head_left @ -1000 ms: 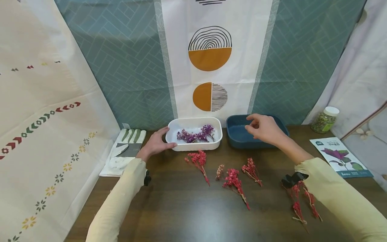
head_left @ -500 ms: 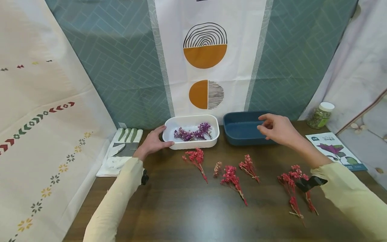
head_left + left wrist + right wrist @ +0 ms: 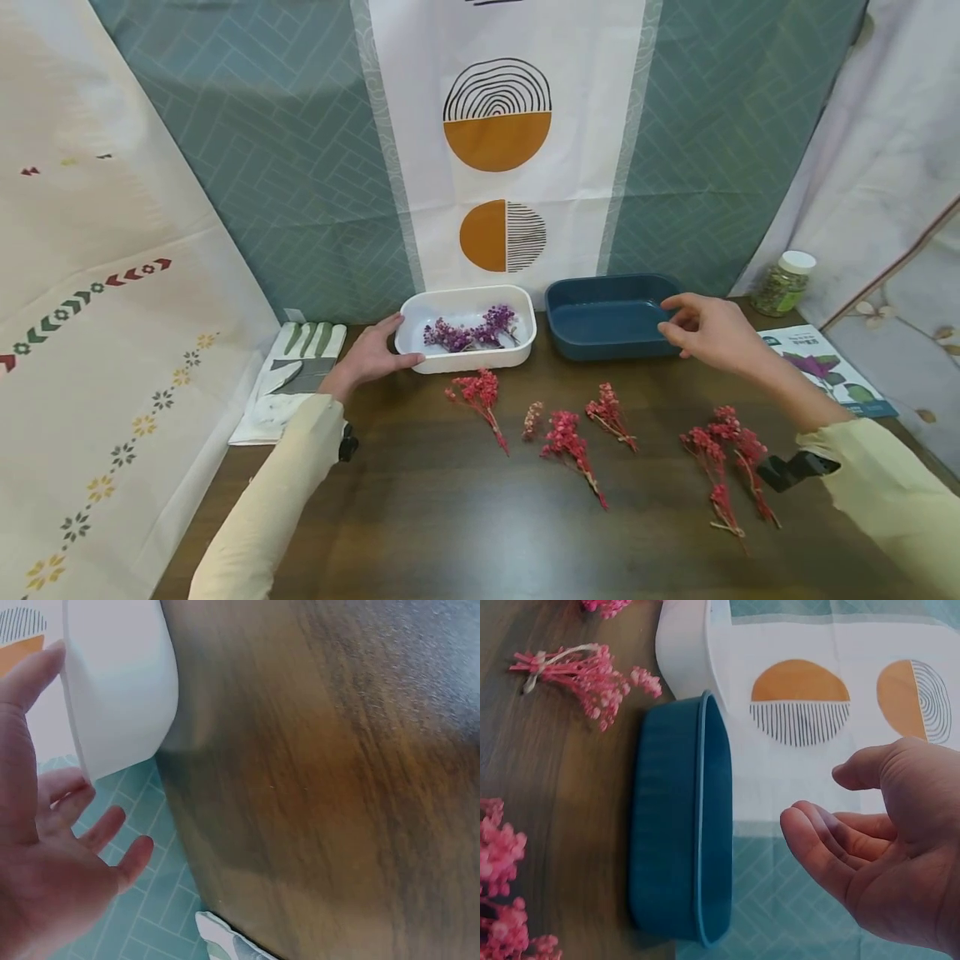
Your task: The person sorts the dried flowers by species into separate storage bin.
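Hangings: teal herringbone cloth behind the white tray; white panel at its centre, printed with ochre, black-lined circles; cream cloth left of the tray, pale cloth to its right. Desk: dark brown wood grain, light glare well in front of the white tray. Blue tray: just beside the white tray, on its right. White tray: left end sits between thumb and fingers of the left hand, which grasp it there; outermost fingers clear of the wall. Right hand: well to the right of the white tray, near the blue tray's right end; fingers loosely bent, thumb apart from them, released, holding nothing. Gloves, white with green and grey: left of the white tray, near the left hand. Leaflet with purple flower: far right of the white tray; lidded jar behind it. Pink-red sprigs: on the desk, in front of the white tray and off to its right. Purple sprigs: inside the white tray. Smallest, a pale pink sprig: near its front right.
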### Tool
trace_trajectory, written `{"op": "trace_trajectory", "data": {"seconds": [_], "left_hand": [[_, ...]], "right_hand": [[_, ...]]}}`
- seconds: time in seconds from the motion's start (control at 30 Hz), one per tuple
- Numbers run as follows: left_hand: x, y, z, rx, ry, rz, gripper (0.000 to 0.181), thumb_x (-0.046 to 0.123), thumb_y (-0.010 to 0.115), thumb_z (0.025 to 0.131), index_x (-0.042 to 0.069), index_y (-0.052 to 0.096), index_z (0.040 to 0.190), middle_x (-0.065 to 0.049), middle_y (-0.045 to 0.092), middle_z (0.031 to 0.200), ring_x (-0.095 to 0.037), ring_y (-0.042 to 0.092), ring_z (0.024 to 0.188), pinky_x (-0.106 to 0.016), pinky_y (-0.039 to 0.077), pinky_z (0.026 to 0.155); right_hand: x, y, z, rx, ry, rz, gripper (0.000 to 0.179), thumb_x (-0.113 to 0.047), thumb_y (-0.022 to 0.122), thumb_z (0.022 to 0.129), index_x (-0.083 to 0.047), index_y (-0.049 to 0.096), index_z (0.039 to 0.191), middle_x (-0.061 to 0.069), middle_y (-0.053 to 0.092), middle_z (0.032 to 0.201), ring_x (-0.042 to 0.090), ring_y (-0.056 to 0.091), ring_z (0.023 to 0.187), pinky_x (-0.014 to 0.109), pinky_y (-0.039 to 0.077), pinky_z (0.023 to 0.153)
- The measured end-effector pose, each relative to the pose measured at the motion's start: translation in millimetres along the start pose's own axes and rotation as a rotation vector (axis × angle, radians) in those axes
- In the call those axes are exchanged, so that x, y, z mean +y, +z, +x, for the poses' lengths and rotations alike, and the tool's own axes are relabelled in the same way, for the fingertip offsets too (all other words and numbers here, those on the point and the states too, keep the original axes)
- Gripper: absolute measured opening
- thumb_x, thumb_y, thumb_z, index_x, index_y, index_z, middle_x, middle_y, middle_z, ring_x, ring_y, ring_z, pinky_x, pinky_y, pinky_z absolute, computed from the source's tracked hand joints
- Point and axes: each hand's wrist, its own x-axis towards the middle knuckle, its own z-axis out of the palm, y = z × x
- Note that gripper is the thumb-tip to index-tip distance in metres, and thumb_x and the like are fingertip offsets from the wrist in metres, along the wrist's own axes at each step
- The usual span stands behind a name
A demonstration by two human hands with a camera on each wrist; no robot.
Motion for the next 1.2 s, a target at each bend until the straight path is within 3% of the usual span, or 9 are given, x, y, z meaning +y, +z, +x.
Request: {"op": "trace_trajectory", "data": {"seconds": [0.23,0.37,0.43,0.57,0.7,0.8,0.93,1.2], "left_hand": [[6.5,-2.9,-1.4,-0.015,0.027,0.045,0.096,0.044,0.074,0.086,-0.006,0.028,0.154,-0.024,0.026,0.159,-0.045,0.026,0.142,-0.061,0.026,0.111],[11.3,-5.1,-5.6,0.024,0.026,0.076,0.094,0.045,0.073,0.086,-0.004,0.029,0.154,-0.025,0.025,0.159,-0.047,0.023,0.142,-0.067,0.025,0.108],[14.8,-6.2,-8.7,0.077,0.048,0.087,0.09,0.043,0.072,0.087,-0.005,0.032,0.153,-0.027,0.029,0.157,-0.049,0.025,0.14,-0.068,0.026,0.107],[26.4,-6.0,-20.6,0.224,0.098,0.085,0.075,0.035,0.07,0.09,-0.007,0.042,0.145,-0.029,0.043,0.146,-0.048,0.037,0.133,-0.062,0.033,0.106],[45.2,1.6,-39.7,0.383,0.121,-0.017,0.057,0.024,0.071,0.09,-0.008,0.054,0.133,-0.026,0.06,0.124,-0.04,0.058,0.112,-0.055,0.045,0.094],[58.1,13.3,-55.7,0.445,0.118,-0.116,0.046,0.017,0.072,0.088,-0.008,0.059,0.125,-0.021,0.067,0.104,-0.033,0.067,0.09,-0.049,0.052,0.081],[70.5,33.7,-74.1,0.405,0.074,-0.205,0.04,0.013,0.073,0.087,-0.007,0.061,0.12,-0.013,0.07,0.092,-0.023,0.069,0.076,-0.04,0.055,0.069],[88.1,61.9,-101.1,0.2,-0.038,-0.345,0.042,0.014,0.074,0.089,-0.006,0.059,0.124,-0.009,0.07,0.092,-0.019,0.067,0.075,-0.036,0.054,0.065]], "right_hand": [[13,-6,-8.1,0.016,0.02,0.008,0.042,-0.018,0.064,0.098,0.009,0.055,0.13,0.016,0.07,0.094,0.02,0.069,0.066,0.032,0.054,0.06],[22,-9,-9.7,0.028,0.023,0.003,0.043,-0.019,0.064,0.098,0.009,0.055,0.13,0.019,0.07,0.097,0.02,0.069,0.065,0.031,0.052,0.059],[27,-10,-10.5,0.047,0.015,-0.008,0.043,-0.019,0.064,0.098,0.009,0.056,0.129,0.02,0.07,0.098,0.021,0.069,0.065,0.032,0.052,0.06],[40,-12,-12.5,0.092,0.004,-0.046,0.042,-0.019,0.066,0.097,0.009,0.057,0.127,0.021,0.07,0.1,0.033,0.069,0.081,0.044,0.052,0.069],[54,-13,-12.7,0.086,0.034,-0.047,0.051,-0.024,0.067,0.097,0.011,0.053,0.131,0.031,0.065,0.112,0.046,0.063,0.101,0.059,0.047,0.082],[60,-13,-11.3,0.062,0.064,-0.044,0.061,-0.028,0.069,0.095,0.013,0.048,0.135,0.037,0.058,0.123,0.051,0.057,0.111,0.063,0.043,0.089],[67,-13,-9.3,0.021,0.086,-0.053,0.072,-0.03,0.072,0.093,0.015,0.042,0.14,0.039,0.049,0.133,0.054,0.05,0.12,0.065,0.04,0.092],[75,-11,-4.6,-0.064,0.115,-0.047,0.081,-0.033,0.072,0.093,0.015,0.033,0.145,0.039,0.039,0.142,0.055,0.043,0.126,0.066,0.04,0.093]]}}
